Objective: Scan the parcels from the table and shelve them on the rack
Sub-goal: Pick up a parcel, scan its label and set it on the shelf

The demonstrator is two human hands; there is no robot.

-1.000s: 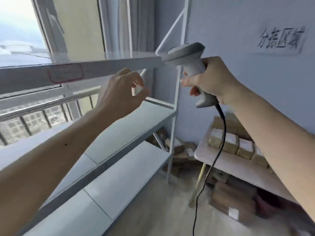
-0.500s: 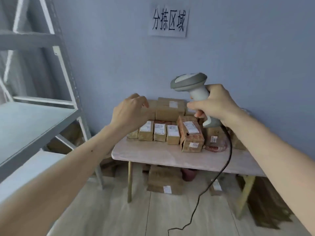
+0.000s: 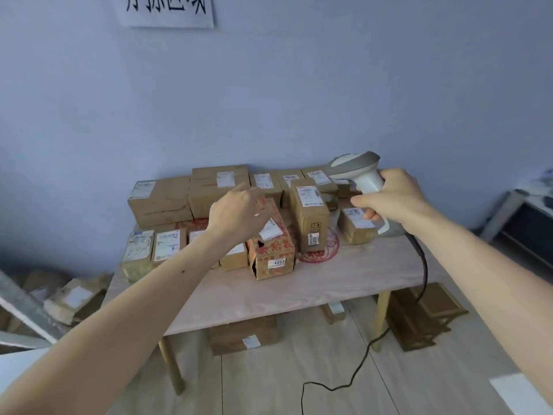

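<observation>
Several brown cardboard parcels with white labels crowd the far half of a small table (image 3: 299,292). A parcel with red print (image 3: 270,253) and a "4068" sticker stands nearest the front. My left hand (image 3: 236,212) hovers just above its back end, fingers loosely apart, holding nothing. A taller parcel (image 3: 309,217) stands upright to its right. My right hand (image 3: 392,199) grips a grey and white handheld scanner (image 3: 357,170) above the table's right side, head pointing left. Its black cable (image 3: 359,366) hangs down to the floor.
Part of the metal rack (image 3: 21,310) shows at the lower left, with a crumpled parcel (image 3: 76,296) behind it. More boxes lie under the table (image 3: 245,333) and flattened cardboard (image 3: 419,316) lies to its right. A paper sign (image 3: 169,10) hangs on the blue wall.
The view has swung from the rack to the table and closer in. My left hand has dropped over the red-printed parcel. The scanner has stayed in my right hand.
</observation>
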